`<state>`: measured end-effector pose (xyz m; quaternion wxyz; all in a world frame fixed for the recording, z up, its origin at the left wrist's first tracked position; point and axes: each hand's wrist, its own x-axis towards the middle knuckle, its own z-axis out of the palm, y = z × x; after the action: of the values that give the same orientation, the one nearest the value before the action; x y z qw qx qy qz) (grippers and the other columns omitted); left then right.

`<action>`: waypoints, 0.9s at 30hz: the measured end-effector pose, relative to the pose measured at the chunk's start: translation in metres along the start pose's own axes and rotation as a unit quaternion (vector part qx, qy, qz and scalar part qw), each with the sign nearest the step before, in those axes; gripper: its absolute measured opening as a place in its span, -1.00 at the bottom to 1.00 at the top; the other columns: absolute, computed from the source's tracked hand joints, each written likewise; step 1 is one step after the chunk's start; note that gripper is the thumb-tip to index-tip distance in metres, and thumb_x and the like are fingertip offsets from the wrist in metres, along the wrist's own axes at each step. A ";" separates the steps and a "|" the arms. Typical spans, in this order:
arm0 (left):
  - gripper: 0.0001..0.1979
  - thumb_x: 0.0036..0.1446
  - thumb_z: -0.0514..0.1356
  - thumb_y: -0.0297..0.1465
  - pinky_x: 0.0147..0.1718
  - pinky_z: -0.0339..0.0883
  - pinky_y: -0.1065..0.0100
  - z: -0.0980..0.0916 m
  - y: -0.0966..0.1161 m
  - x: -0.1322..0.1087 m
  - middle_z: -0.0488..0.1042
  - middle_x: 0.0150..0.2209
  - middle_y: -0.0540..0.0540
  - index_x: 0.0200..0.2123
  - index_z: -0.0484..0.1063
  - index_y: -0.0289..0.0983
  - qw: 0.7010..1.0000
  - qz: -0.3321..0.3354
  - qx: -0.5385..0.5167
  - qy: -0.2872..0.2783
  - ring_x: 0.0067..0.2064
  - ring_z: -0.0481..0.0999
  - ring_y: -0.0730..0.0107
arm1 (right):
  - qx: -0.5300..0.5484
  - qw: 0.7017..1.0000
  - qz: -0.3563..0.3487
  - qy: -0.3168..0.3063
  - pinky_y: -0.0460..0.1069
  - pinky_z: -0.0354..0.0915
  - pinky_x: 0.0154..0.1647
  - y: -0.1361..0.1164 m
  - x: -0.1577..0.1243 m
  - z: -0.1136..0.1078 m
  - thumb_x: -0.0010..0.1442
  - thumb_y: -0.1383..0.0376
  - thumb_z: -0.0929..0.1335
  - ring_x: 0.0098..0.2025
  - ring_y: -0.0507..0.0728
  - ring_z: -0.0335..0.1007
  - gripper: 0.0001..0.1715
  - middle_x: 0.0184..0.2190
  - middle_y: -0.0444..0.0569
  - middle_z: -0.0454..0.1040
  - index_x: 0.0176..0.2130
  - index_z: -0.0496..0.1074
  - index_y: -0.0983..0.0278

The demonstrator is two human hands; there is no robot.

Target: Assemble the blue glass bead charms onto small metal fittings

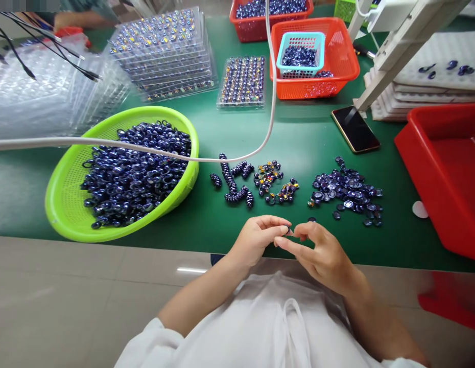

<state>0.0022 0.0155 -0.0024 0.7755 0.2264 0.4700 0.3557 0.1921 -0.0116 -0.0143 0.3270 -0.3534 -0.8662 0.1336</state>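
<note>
My left hand is closed, its thumb and forefinger pinching a small dark glossy ring piece over the table's front edge. My right hand comes in from the other side, fingers apart, with one fingertip at the piece's edge and another finger stretched beneath it. Beyond my hands lie dark blue rings lined up in rows. Beside them is a cluster of small parts with yellow and dark bits. Loose dark domed caps are heaped in front of my right hand.
A green basket full of dark rings stands at left, crossed by a white cable. Filled clear trays are stacked behind. An orange basket, a phone and a red bin occupy the right side.
</note>
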 end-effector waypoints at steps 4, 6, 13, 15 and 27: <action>-0.69 -0.19 0.51 -0.35 -0.46 0.29 0.45 0.000 0.002 0.000 0.60 -0.45 -0.09 -0.34 0.64 -0.38 0.999 -0.022 -0.020 -0.012 -0.49 0.48 0.53 | -0.026 0.999 -0.023 0.010 0.04 0.38 -0.22 0.001 0.000 -0.001 0.27 0.55 0.32 -0.19 0.10 0.39 -0.53 -0.19 0.02 0.38 0.10 0.44 0.21; -0.67 -0.20 0.52 -0.35 -0.43 0.33 0.44 -0.001 0.002 0.001 0.59 -0.45 -0.09 -0.33 0.64 -0.40 0.999 -0.034 -0.033 -0.021 -0.49 0.49 0.52 | -0.015 1.000 -0.025 0.007 0.05 0.40 -0.21 0.001 -0.001 -0.002 0.26 0.55 0.32 -0.17 0.11 0.41 -0.54 -0.17 0.04 0.40 0.10 0.42 0.24; -0.67 -0.18 0.52 -0.37 -0.40 0.39 0.40 -0.002 0.003 0.000 0.58 -0.47 -0.10 -0.32 0.63 -0.41 0.997 -0.047 -0.054 -0.036 -0.48 0.52 0.48 | 0.039 0.999 -0.014 -0.025 0.03 0.46 -0.12 0.002 0.001 0.000 0.24 0.52 0.36 -0.12 0.13 0.45 -0.64 -0.12 0.07 0.46 0.02 0.38 0.28; -0.68 -0.17 0.52 -0.38 -0.39 0.40 0.40 0.000 0.005 -0.001 0.60 -0.43 -0.11 -0.31 0.63 -0.40 0.997 -0.036 -0.061 -0.032 -0.45 0.53 0.47 | 0.049 0.999 0.011 -0.005 0.01 0.46 -0.14 0.002 0.001 0.001 0.24 0.48 0.38 -0.13 0.12 0.45 -0.64 -0.12 0.06 0.45 0.03 0.36 0.27; -0.79 -0.02 0.46 -0.36 -0.20 0.47 0.38 0.003 0.001 -0.005 0.67 -0.33 -0.09 -0.28 0.64 -0.30 0.995 0.094 0.016 0.007 -0.32 0.61 0.41 | 0.050 0.989 0.087 0.108 0.08 0.47 -0.11 -0.008 0.000 0.007 0.17 0.38 0.47 -0.13 0.18 0.47 -0.52 -0.15 0.04 0.47 0.06 0.34 0.21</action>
<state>0.0034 0.0122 0.0022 0.7320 0.2791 0.4573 0.4208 0.1828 -0.0175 -0.0158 0.4232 -0.4231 -0.7838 0.1660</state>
